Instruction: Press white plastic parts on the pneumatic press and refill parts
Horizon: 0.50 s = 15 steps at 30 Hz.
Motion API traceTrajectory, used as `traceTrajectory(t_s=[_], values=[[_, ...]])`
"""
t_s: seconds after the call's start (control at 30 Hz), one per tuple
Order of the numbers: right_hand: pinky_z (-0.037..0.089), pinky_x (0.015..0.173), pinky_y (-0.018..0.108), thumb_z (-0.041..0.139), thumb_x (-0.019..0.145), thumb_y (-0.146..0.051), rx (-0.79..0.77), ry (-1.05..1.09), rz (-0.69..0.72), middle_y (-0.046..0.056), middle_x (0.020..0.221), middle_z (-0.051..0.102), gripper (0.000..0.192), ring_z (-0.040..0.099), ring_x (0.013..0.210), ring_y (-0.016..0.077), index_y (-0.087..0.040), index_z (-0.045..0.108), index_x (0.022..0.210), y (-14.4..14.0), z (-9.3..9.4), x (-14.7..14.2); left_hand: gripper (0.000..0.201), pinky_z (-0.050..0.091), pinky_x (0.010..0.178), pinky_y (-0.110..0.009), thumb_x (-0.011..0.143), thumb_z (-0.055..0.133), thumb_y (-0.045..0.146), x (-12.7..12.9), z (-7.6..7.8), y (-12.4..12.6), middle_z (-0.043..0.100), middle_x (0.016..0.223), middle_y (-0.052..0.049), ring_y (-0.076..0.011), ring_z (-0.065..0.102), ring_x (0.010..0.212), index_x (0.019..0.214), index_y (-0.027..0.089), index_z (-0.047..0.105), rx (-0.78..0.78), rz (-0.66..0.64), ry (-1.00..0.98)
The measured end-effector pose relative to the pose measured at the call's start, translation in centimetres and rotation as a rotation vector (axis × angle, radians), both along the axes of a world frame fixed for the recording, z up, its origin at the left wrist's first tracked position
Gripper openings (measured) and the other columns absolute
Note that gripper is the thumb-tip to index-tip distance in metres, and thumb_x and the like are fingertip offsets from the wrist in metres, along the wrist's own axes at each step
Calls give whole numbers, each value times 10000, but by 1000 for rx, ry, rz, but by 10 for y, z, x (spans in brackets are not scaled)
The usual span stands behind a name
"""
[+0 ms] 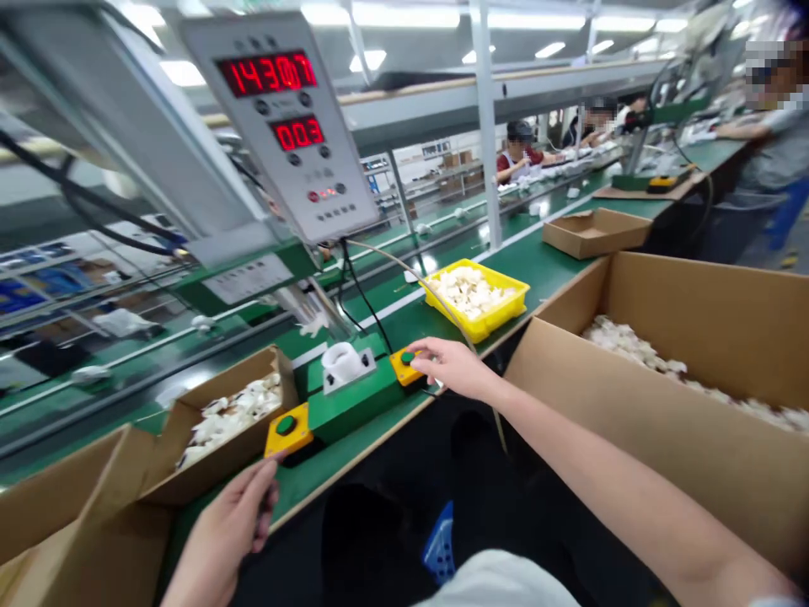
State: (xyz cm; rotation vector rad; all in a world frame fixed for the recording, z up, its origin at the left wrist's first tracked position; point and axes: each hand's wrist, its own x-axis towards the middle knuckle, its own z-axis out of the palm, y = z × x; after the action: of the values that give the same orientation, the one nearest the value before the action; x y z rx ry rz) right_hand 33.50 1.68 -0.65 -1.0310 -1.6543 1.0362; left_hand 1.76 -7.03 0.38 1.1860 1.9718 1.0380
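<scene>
Yellow square button box w/ round green push button, nearer one (289, 430), sits lower left of ctr on the long green tabletop (354, 444), right by the left end of a green block-shaped base (360, 402). Its twin, the farther yellow button box w/ green button (402, 369), is approx ctr frame, by the base's right end. White plastic ring-shaped holder (342, 361) tops the base btwn them.

Edges/room: pale front edge (354, 465) runs diag. from lower left of ctr up to the right; only a thin bare green strip btwn it & base. Left side tight: open brown cardboard box of white parts (286, 375) stands just beside the nearer button box. Right of ctr, yellow plastic tray (499, 319) w/ more white parts sits close past the farther one; big brown cardboard box (632, 421) crowds far right. Upper left, grey control panel w/ red digits (281, 126) is up above the base.

Hands well apart. Left hand (237, 516), lower left, part-curled, fingertips at nearer box's front edge; can't tell if touching or gripping anything. Right hand (456, 367), ctr, fingers loosely parted, tips at the farther box's button; can't tell if pressed.
</scene>
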Motion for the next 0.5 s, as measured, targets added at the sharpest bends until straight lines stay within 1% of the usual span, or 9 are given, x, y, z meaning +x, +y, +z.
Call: traceTrajectory(t_s=[0.07,0.17,0.33,0.4,0.5], values=[[425,407,164,560,819,-332,-12,14,44,22,954,617,342,573,554,77,-228,562,1145,6,7,-18,571,291,335,-213,650,598,609,0,-5,-6,460,552,68,-99,381,423,1038,191,605,2,-39,-71],[433,396,167,589,804,-364,-10,25,95,24,1011,615,413,582,562,81,-243,516,1192,18,24,-50,552,294,325,-206,698,573,582,1,-13,-15,452,556,63,-92,377,405,1068,173,596,22,-43,-125],[402,370,175,632,764,-466,-11,43,98,36,1178,558,611,577,543,71,-298,385,1297,51,57,-111,545,285,310,-203,707,567,567,-2,-24,-30,458,553,53,-85,374,379,1056,149,602,34,-18,-210],[399,382,180,609,772,-500,-23,45,100,32,1135,570,616,580,552,79,-306,364,1303,63,63,-129,548,283,309,-205,709,561,572,-5,-28,-34,459,559,52,-82,371,371,1058,151,601,36,-4,-244],[393,388,186,546,816,-484,-91,7,151,25,898,613,481,580,559,106,-233,446,1214,66,59,-143,572,264,308,-211,709,536,609,-12,-35,-41,465,557,48,-78,357,354,1054,158,606,29,17,-298]])
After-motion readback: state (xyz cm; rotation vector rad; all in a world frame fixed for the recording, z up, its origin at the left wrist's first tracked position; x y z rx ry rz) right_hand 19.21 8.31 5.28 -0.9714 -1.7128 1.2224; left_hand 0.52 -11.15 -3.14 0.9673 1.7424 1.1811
